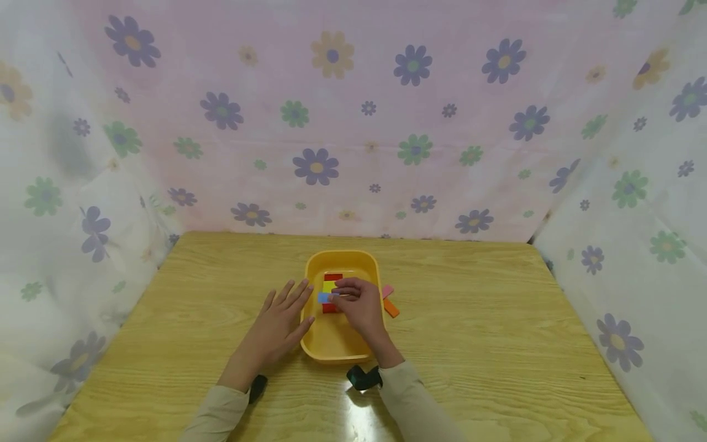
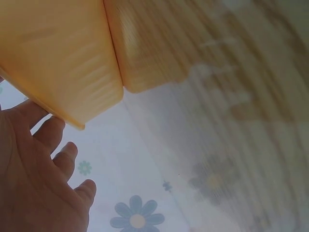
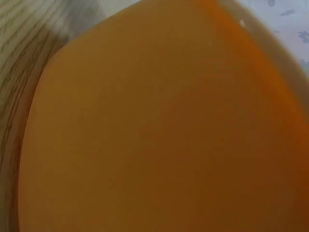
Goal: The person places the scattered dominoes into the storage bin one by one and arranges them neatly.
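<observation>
A yellow plastic tub (image 1: 331,341) stands on the wooden table. In it lie flat coloured pieces, a red one (image 1: 333,277) at the far end, a yellow one (image 1: 328,286) and more red nearer. My right hand (image 1: 360,307) reaches over the tub and pinches a small light blue block (image 1: 323,298) between thumb and fingers, above the red and yellow pieces. My left hand (image 1: 278,325) has its fingers spread, with fingertips at the tub's left rim; the left wrist view shows them against the tub's outer wall (image 2: 63,53). The tub's side (image 3: 145,121) fills the right wrist view.
Just right of the tub, a pink piece (image 1: 388,290) and an orange piece (image 1: 391,307) lie on the table (image 1: 469,344). Dark straps (image 1: 361,377) hang by the wrists. Flower-printed sheeting (image 1: 353,135) rises behind the table and at both sides.
</observation>
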### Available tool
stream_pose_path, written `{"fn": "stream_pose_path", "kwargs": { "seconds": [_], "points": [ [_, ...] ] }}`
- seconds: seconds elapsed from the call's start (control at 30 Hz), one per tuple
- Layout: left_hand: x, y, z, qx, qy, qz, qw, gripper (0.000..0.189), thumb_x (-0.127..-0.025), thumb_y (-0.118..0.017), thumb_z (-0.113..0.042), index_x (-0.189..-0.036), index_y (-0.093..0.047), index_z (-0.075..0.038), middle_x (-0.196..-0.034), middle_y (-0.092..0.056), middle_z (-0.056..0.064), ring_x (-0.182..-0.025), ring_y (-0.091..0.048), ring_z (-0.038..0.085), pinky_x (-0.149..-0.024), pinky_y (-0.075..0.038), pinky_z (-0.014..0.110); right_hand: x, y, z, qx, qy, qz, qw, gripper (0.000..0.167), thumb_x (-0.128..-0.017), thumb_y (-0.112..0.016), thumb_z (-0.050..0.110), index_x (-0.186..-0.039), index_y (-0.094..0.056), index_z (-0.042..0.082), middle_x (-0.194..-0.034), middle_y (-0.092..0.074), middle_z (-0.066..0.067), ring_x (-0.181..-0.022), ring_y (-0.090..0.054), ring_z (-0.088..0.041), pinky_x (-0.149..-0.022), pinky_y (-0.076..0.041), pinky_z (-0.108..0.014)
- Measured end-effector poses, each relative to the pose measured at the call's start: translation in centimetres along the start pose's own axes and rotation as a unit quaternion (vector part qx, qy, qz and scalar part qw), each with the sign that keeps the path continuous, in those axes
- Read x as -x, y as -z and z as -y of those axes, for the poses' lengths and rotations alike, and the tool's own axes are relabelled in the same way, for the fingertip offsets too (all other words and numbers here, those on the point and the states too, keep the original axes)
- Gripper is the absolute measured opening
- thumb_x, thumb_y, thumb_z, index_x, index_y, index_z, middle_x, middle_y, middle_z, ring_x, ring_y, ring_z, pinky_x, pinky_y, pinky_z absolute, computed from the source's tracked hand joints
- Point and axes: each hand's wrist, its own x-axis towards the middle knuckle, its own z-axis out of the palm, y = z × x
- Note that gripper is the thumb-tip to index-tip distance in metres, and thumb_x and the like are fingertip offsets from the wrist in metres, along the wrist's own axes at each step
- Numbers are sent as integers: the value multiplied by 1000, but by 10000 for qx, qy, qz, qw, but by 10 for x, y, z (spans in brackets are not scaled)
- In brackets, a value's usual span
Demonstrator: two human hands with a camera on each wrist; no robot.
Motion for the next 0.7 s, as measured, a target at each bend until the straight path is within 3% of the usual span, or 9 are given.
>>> {"fn": "stream_pose_path", "kwargs": {
  "seconds": [0.3,0.5,0.7],
  "points": [
    [0,0,0,71,3,6,10000,65,-105,-51,-44,-159,-35,-11,-167,-27,5,-154,-24,38,-121,-16,67,1,1,-4,1498,-217,254,9882,26,-79,-81,3,-102,-73,-6,-88,-73,-12,-72,-70,-19,-63,-60,-30],
    [0,2,-2,86,55,15,9999,65,-104,-54,-41,-159,-37,-11,-167,-29,5,-154,-23,37,-121,-17,67,2,1,-5,2011,-610,276,9773,26,-76,-87,6,-96,-74,-4,-78,-69,-5,-70,-63,-15,-64,-55,-28],
    [0,1,-2,84,36,8,10000,65,-105,-53,-42,-159,-36,-11,-167,-28,5,-154,-23,37,-121,-17,66,2,0,-6,2438,-694,185,9672,31,-74,-90,9,-94,-71,-5,-78,-68,-8,-69,-61,-17,-63,-54,-31]
  ]
}}
